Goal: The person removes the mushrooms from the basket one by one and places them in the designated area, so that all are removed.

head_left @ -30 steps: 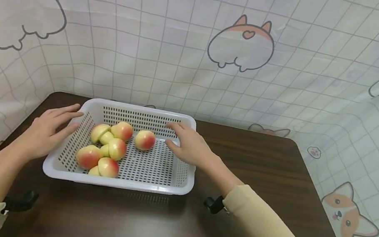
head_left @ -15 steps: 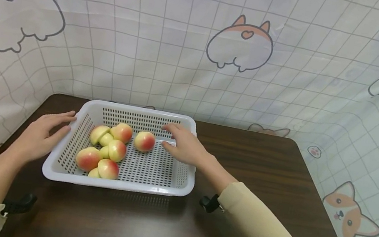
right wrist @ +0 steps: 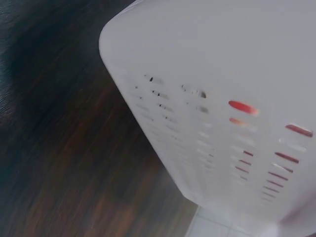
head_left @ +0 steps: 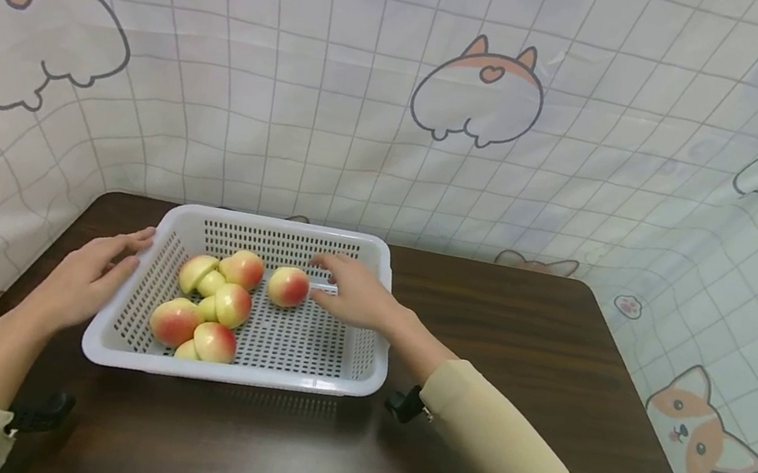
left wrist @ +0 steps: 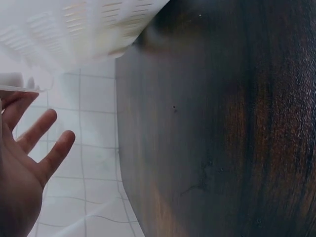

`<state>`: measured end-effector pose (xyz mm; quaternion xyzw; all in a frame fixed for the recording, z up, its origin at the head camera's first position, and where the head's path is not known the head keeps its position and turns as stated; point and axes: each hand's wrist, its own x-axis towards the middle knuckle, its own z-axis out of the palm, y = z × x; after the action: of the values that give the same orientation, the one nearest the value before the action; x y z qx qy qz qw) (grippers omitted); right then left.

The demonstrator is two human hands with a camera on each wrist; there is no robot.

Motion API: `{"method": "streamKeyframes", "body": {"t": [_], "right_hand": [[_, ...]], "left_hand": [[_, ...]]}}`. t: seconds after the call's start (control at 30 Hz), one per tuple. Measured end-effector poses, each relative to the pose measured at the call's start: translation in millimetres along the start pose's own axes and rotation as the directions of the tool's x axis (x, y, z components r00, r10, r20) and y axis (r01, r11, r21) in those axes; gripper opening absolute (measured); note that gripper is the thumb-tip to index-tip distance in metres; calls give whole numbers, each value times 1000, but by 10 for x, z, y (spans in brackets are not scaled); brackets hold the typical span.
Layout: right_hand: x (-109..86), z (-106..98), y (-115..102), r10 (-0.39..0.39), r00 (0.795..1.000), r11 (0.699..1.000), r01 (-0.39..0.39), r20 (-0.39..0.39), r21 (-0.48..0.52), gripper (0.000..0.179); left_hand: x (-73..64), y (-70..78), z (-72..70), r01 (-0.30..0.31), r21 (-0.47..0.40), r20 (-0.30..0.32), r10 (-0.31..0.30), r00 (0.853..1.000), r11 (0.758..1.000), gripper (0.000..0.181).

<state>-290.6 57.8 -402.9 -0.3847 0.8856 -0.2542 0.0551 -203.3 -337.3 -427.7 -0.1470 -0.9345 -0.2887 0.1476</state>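
A white slotted plastic basket (head_left: 234,370) stands on the table, holding several glossy red-and-yellow pieces, some mushroom-shaped with pale yellow stems (head_left: 212,283). My left hand (head_left: 84,279) is at its left rim, fingertips right at the edge. In the left wrist view the fingers of the left hand (left wrist: 27,153) are spread below the basket wall (left wrist: 74,34). Reaching over the right side, my right hand (head_left: 357,294) has thumb and fingers parted beside a lone rounded red-and-yellow piece (head_left: 288,286). The basket wall (right wrist: 163,54) fills much of the right wrist view, hiding that hand.
The dark wood-grain table (head_left: 517,362) extends right of and in front of the basket. Behind it hangs a white gridded cloth (head_left: 299,87) with cartoon corgis. A black wrist strap mount (head_left: 43,414) sits on the left wrist, another black mount (head_left: 404,403) on the right.
My right hand has moved left, closer to the lone rounded piece. The left hand has drawn back from over the basket to its left rim.
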Motion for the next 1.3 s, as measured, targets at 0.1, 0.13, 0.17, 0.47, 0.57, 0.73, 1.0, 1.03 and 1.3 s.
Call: {"method": "streamKeyframes", "body": {"t": [0.1,0.13,0.17,0.47,0.57,0.73,1.0,1.03,1.3], "right_hand": [[40,32,-13,18,1000,1000,-18,7,10,50],[53,39,-19,20,1000,1000,-20,6,9,50],[68,49,-19,23,1000,1000,-23,7,10,50],[165,101,-38,56,998,998,-56,37,-4,56],[194,140,-20,48,997,999,-47,53,-17,56],[223,183,-33,22,996,1000,-21,81,-7,56],[265,218,-58,6,992,999,0,126,-44,59],[274,221,-50,5,991,999,2,131,-54,60],[336,250,21,-31,989,995,46,148,-94,60]], "left_hand": [[-11,0,4,3,-1,0,-3,1000,1000,35],[-11,2,6,0,2,-3,0,1000,1000,33],[-7,4,8,-5,3,-7,5,1000,1000,31],[33,20,36,-4,2,-14,4,1000,1000,27],[40,13,40,3,-5,10,-3,1000,1000,27],[29,-11,-10,30,-24,81,-28,996,999,30],[-26,-50,-50,30,-93,137,-17,990,995,38],[-27,-50,-44,16,-99,127,-3,992,995,38],[4,-65,25,-53,-109,74,62,995,993,41]]}}
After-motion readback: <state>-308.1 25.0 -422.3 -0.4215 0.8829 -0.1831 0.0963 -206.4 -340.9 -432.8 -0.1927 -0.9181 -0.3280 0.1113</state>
